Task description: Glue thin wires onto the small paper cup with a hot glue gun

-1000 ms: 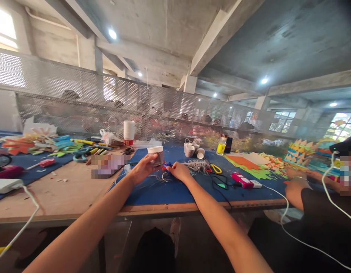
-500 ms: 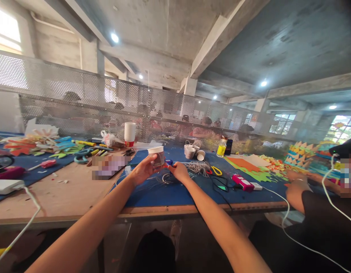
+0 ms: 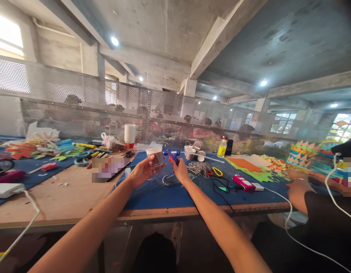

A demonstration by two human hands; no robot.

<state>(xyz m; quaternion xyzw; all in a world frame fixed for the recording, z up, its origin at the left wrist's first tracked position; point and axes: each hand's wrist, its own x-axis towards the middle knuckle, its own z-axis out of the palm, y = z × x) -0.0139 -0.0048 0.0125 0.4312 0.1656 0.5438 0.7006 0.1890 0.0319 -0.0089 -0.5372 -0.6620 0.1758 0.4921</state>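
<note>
In my left hand (image 3: 143, 170) is a paper cup (image 3: 154, 151) with a white rim and a darker, wrapped-looking lower part. My right hand (image 3: 180, 170) is closed round the handle of a blue glue gun (image 3: 172, 153) with a red trigger. Its nozzle points left toward the cup, and a clear glue stick (image 3: 211, 157) sticks out of its back end to the right. Below my hands a loop of pale cord lies on the blue mat (image 3: 164, 199). A tangle of grey string (image 3: 198, 168) rests just right of my right hand.
Behind the string stand small cups (image 3: 190, 152). Yellow-handled scissors (image 3: 217, 171), a pink power strip (image 3: 243, 183) and a yellow bottle (image 3: 222, 147) lie to the right. Stacked paper cups (image 3: 129, 135) stand at the back. A co-worker's arm (image 3: 299, 191) reaches in at the right.
My right hand has raised the glue gun from low beside the cup, so its body and glue stick now show. The cup in my left hand has barely moved.
</note>
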